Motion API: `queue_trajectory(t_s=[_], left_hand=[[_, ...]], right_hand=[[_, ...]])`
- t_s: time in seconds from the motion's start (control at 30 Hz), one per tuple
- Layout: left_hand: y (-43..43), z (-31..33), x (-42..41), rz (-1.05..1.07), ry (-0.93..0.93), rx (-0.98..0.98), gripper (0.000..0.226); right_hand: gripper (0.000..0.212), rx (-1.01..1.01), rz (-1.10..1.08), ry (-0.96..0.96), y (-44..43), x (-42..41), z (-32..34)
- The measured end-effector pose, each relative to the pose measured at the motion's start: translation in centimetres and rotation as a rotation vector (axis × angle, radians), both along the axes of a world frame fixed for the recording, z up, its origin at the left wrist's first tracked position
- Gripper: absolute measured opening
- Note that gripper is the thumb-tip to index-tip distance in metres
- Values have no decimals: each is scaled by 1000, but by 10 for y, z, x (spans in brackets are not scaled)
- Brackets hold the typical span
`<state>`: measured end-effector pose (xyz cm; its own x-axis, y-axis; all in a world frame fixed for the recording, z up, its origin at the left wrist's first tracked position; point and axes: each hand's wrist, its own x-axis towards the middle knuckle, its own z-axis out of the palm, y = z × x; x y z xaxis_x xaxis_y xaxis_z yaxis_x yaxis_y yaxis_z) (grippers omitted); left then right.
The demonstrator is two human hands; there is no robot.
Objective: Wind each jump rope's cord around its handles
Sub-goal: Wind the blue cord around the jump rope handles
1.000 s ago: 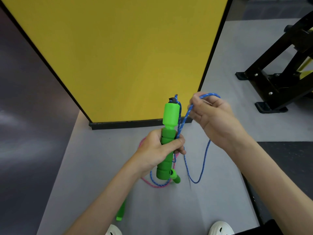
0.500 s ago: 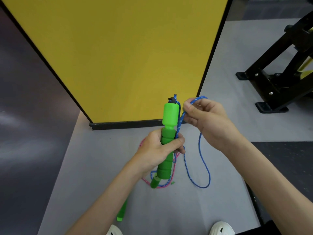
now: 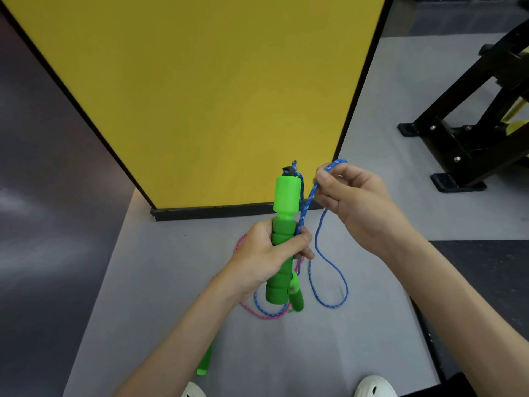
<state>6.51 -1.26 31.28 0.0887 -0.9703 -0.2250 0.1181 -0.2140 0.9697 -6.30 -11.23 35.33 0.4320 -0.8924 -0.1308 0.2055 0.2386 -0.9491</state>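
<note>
My left hand grips a bright green foam jump-rope handle upright in the middle of the view. A blue cord leaves the handle's black top cap and runs down along its right side. My right hand pinches a bend of that blue cord just right of the handle's top. From there the cord hangs in a loop to the floor. A second green handle hangs behind the lower end of the gripped one. A pink cord lies on the floor beneath.
Another green handle lies on the grey floor mat, partly hidden by my left forearm. A yellow panel stands straight ahead. A black metal rack sits at the right. White shoes show at the bottom edge.
My right hand has moved slightly right and away from the handle's top with the pinched cord. The hanging blue loop has shifted, and the second green handle has swung below my left hand.
</note>
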Motion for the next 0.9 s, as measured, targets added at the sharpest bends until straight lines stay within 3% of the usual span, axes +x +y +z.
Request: queue_trajectory(t_s=[0.2, 0.3, 0.47, 0.53, 0.63, 0.73, 0.9], left_hand=[[-3, 1, 3, 25, -16, -37, 5], [-2, 1, 3, 25, -11, -37, 4], [-2, -4, 5, 18, -17, -30, 5], [-1, -5, 4, 8, -28, -42, 8], [-2, -4, 4, 10, -24, -59, 12], [-2, -2, 2, 11, -1, -56, 10], [0, -2, 0, -12, 4, -18, 8]], right_hand=[[20, -73, 317, 183, 10, -3, -2], [21, -95, 232, 175, 8, -2, 1], [14, 43, 21, -114, 1, -6, 7], [15, 63, 87, -83, 3, -6, 7], [17, -19, 280, 132, 11, -4, 2], [16, -99, 299, 256, 15, -2, -2], [16, -77, 97, 64, 7, -2, 3]])
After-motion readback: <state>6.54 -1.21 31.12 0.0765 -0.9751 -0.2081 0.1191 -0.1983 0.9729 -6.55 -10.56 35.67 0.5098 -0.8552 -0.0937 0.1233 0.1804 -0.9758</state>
